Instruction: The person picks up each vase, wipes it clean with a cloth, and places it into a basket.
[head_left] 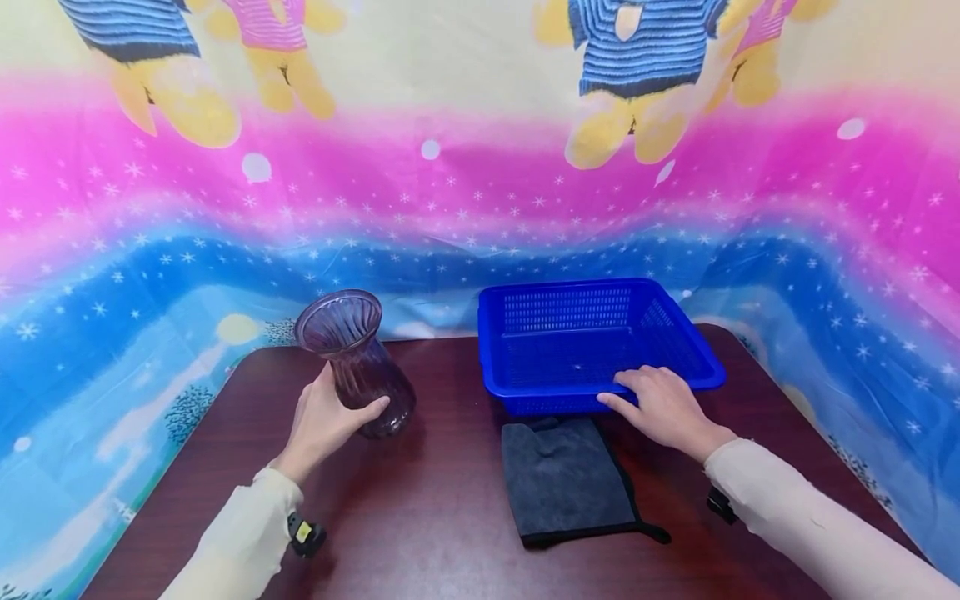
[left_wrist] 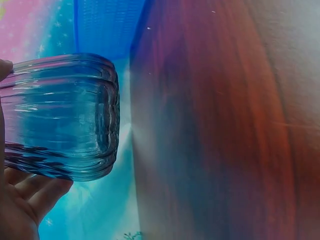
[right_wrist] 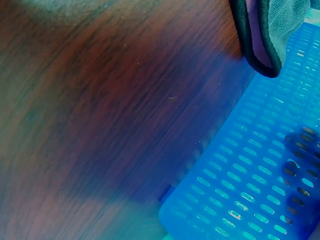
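My left hand (head_left: 326, 421) grips a purple ribbed glass vase (head_left: 371, 379) round its body, thumb across the near side. The vase tilts to the left, its flared mouth up. In the left wrist view, the vase's base (left_wrist: 107, 120) shows apart from the tabletop. At the right, my right hand (head_left: 667, 408) holds the near rim of a blue plastic basket (head_left: 517, 392). Its fingers go over the rim and show dimly through the perforated wall (right_wrist: 240, 190) in the right wrist view. A folded dark grey cloth (head_left: 566, 483) with black edging lies just in front of the basket.
The dark red-brown wooden table (head_left: 420, 517) has rounded far corners. A printed curtain (head_left: 420, 192) in pink and blue hangs behind the table and along both sides. The basket stands at the table's far edge.
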